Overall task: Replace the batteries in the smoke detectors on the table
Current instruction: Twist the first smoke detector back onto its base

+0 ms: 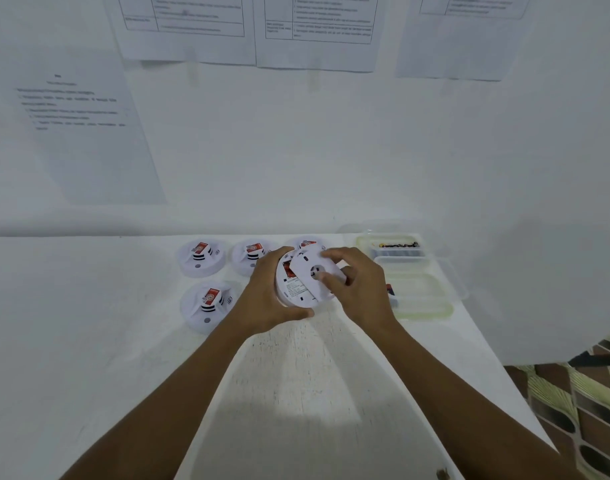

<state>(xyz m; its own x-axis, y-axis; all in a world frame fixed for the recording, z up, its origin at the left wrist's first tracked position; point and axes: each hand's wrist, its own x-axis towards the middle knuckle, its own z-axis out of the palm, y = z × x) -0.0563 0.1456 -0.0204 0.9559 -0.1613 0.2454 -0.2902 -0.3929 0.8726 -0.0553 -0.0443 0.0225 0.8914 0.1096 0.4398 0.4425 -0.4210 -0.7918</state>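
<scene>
My left hand (267,292) grips a white round smoke detector (291,289) turned with its back up, a red battery and a printed label showing inside. My right hand (357,284) holds the white back plate (314,271) tilted over that detector, fingers curled on its rim. Other white detectors with red stickers lie face up on the table: two at the back (201,256) (251,254), a third (308,242) partly hidden behind my hands, and a nearer detector (208,304) at the left.
At the back right stands a clear tray of batteries (395,247). A second clear tray (423,292) sits in front of it, a dark battery (390,291) at its left edge. The white table (296,375) ends at the right over patterned floor. Papers hang on the wall.
</scene>
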